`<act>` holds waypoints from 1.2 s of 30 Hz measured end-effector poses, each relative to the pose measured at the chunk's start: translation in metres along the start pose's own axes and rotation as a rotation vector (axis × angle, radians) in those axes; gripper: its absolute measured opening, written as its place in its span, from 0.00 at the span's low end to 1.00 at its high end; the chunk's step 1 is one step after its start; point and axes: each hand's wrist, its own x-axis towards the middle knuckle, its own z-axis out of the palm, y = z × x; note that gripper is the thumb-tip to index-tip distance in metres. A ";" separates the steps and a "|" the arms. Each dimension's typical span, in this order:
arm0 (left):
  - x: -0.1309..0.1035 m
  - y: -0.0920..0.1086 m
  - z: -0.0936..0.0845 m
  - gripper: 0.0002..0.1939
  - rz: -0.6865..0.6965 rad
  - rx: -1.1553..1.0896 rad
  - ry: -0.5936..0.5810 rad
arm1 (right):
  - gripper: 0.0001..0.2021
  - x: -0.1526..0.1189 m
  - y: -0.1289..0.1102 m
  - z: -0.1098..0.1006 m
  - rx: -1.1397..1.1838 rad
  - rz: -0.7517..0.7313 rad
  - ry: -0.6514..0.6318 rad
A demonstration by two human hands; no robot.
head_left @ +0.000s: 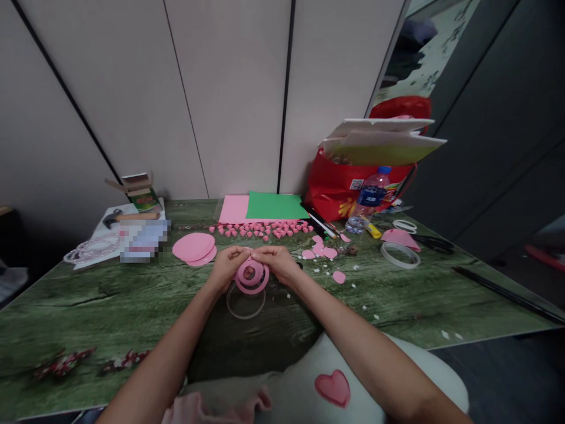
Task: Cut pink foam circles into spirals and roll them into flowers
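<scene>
Near the table's middle, my left hand (227, 265) and my right hand (279, 263) pinch a pink paper spiral (263, 279) from both sides, at its top edge. The strip curls round in rings with an open centre. Just below it a clear ring (246, 318), perhaps a roll of tape, lies on the table, partly behind the spiral. Pink paper discs (193, 247) are stacked left of my hands. Beyond my fingers stand rows of small pink folded paper pieces (265, 229). Pink petal-shaped paper cutouts (318, 250) lie to the right among tiny white bits.
Pink and green paper sheets (277, 206) lie at the back. A water bottle (368, 200) stands before a red bag (329, 182). A tape roll (400, 255) and black scissors (435, 242) are at right. A hammer (132, 217) and an open box (143, 197) sit at left.
</scene>
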 end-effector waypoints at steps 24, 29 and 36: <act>-0.001 0.001 -0.001 0.16 -0.009 0.026 -0.002 | 0.15 0.001 0.001 0.000 -0.070 -0.036 0.046; -0.001 0.000 -0.001 0.15 -0.013 0.020 -0.016 | 0.14 0.002 0.002 -0.001 -0.046 -0.026 0.049; -0.001 0.000 -0.001 0.15 -0.009 0.008 -0.019 | 0.13 0.001 0.000 0.000 -0.040 -0.029 0.040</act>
